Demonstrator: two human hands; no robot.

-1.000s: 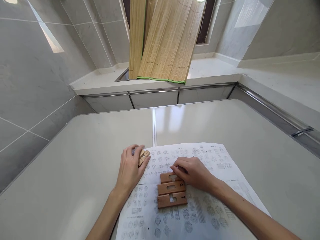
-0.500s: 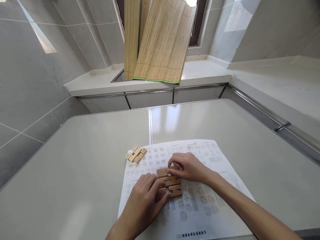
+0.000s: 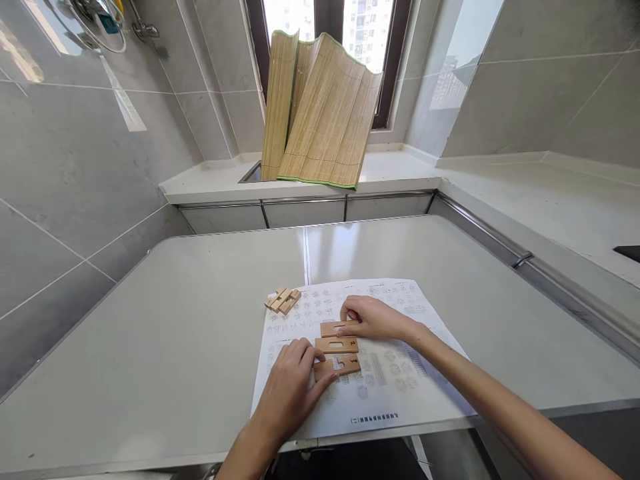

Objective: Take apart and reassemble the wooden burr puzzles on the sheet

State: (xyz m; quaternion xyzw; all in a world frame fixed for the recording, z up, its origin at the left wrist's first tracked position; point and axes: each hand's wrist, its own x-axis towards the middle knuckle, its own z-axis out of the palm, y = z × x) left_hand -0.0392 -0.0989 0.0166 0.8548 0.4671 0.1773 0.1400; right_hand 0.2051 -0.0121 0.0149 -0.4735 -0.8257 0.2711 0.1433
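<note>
Three slotted brown wooden puzzle pieces lie in a column on a printed sheet (image 3: 395, 393). My left hand (image 3: 290, 383) grips the left end of the nearest piece (image 3: 353, 363), marked 3, between thumb and fingers. Its cut-out opens on one side. The middle piece (image 3: 323, 345), marked 2, has a closed slot and lies free between my hands. At the far piece (image 3: 327, 329), my right hand (image 3: 373, 318) pinches the right end, covering any mark there. A small group of paler, joined wooden pieces (image 3: 283, 300) rests at the sheet's upper left corner.
The sheet lies on a pale table (image 3: 175, 347) with a seam down its middle. Beyond the far edge are a metal rail (image 3: 305, 199) and a white ledge. A folded bamboo mat (image 3: 325, 120) leans by the window. Tiled walls stand left and right.
The three brown pieces are now farther apart, with wider gaps of paper between them. My right hand and the far piece have moved away from the middle one. The view has tilted up.
</note>
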